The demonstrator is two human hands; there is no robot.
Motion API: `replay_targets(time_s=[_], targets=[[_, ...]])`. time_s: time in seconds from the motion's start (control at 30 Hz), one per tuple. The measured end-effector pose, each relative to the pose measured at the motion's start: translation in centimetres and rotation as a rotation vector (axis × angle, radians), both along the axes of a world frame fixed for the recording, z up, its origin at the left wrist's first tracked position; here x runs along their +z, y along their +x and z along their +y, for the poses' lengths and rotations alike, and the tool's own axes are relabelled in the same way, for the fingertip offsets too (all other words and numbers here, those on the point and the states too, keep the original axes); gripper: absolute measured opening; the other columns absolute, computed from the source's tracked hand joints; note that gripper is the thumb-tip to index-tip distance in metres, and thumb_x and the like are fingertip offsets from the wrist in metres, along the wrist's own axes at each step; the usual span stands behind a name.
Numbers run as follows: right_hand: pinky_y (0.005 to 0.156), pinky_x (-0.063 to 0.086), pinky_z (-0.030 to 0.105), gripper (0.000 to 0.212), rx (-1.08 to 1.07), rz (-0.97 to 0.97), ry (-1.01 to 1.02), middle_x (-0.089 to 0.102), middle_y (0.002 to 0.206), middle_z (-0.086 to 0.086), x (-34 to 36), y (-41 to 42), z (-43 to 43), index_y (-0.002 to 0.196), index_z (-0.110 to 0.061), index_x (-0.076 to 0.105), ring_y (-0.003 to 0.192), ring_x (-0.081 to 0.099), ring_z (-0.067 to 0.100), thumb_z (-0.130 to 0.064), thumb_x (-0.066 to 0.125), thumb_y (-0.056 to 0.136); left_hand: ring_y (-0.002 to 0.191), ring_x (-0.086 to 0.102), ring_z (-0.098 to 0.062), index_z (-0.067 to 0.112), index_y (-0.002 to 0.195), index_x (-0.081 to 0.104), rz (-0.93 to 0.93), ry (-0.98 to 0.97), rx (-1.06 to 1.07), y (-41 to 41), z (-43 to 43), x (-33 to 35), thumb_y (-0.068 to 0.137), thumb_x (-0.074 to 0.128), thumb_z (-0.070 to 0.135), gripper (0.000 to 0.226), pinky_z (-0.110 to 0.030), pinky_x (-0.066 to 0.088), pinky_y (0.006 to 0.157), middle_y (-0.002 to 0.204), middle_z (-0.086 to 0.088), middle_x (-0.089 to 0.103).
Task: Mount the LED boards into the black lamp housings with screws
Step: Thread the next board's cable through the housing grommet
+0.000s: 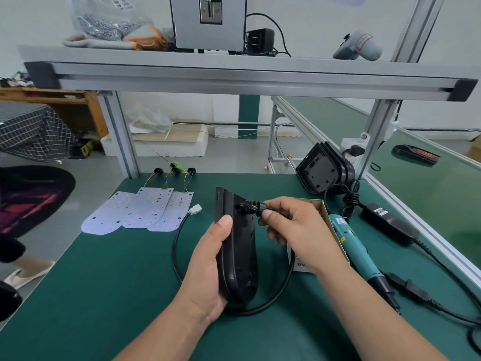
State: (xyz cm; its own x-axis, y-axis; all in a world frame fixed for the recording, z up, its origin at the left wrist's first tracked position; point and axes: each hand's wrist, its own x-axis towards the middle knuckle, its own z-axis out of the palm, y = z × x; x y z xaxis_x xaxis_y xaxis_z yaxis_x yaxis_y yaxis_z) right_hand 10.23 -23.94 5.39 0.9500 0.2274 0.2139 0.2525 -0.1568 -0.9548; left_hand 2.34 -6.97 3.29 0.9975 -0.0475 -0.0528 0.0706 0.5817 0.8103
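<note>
My left hand (208, 264) grips a black lamp housing (239, 246) stood on edge above the green mat. My right hand (294, 227) pinches a black cable grommet (251, 206) at a hole in the housing's back. A black cable (179, 246) with a white plug (195, 209) loops from it round the housing. Three white LED boards (140, 212) with wire tails lie overlapping at the mat's far left. A stack of black housings (325, 170) leans at the far right. A teal electric screwdriver (356, 251) lies to the right.
A small cardboard box (322, 212) sits behind my right hand. A black power adapter (390, 225) and its cords lie along the right edge. An aluminium shelf (234, 74) spans overhead with a grey machine, a bag of parts and gloves. A green conveyor (429, 178) runs at the right.
</note>
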Motion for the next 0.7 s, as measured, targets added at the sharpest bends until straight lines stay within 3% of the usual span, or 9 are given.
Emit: replay_targets(time_s=[0.17, 0.33, 0.5, 0.7], targets=[[0.061, 0.045, 0.043, 0.017, -0.006, -0.022, -0.051, 0.076, 0.084, 0.014, -0.3, 0.3, -0.2, 0.108, -0.026, 0.076, 0.067, 0.059, 0.029, -0.013, 0.068, 0.101, 0.086, 0.068, -0.025, 0.010, 0.129, 0.073, -0.014, 0.033, -0.001, 0.1, 0.2, -0.3, 0.082, 0.073, 0.057, 0.066, -0.039, 0.054, 0.074, 0.108, -0.016, 0.072], [0.059, 0.052, 0.032, 0.018, 0.043, -0.005, 0.067, 0.077, 0.084, 0.011, -0.4, 0.1, 0.1, 0.106, -0.016, 0.079, 0.068, 0.067, 0.025, -0.004, 0.068, 0.101, 0.096, 0.061, -0.027, 0.014, 0.134, 0.070, -0.062, 0.143, -0.002, 0.4, 0.3, -0.6, 0.078, 0.077, 0.067, 0.077, -0.038, 0.052, 0.073, 0.114, -0.018, 0.069], [0.057, 0.056, 0.027, 0.015, 0.058, 0.017, 0.197, 0.076, 0.083, 0.011, -0.2, -0.3, 0.5, 0.108, -0.007, 0.077, 0.068, 0.071, 0.023, 0.002, 0.066, 0.101, 0.104, 0.066, -0.023, 0.019, 0.132, 0.071, -0.127, 0.200, 0.048, 0.5, 0.5, -0.6, 0.081, 0.077, 0.067, 0.070, -0.036, 0.055, 0.077, 0.124, -0.021, 0.072], [0.058, 0.060, 0.029, 0.015, 0.044, 0.041, 0.269, 0.076, 0.083, 0.016, -0.1, -0.4, 0.8, 0.112, -0.001, 0.074, 0.067, 0.073, 0.025, 0.004, 0.065, 0.101, 0.126, 0.065, -0.033, 0.015, 0.138, 0.068, -0.155, 0.202, 0.078, 0.7, 0.4, -0.6, 0.085, 0.075, 0.062, 0.070, -0.046, 0.050, 0.099, 0.135, -0.020, 0.070]])
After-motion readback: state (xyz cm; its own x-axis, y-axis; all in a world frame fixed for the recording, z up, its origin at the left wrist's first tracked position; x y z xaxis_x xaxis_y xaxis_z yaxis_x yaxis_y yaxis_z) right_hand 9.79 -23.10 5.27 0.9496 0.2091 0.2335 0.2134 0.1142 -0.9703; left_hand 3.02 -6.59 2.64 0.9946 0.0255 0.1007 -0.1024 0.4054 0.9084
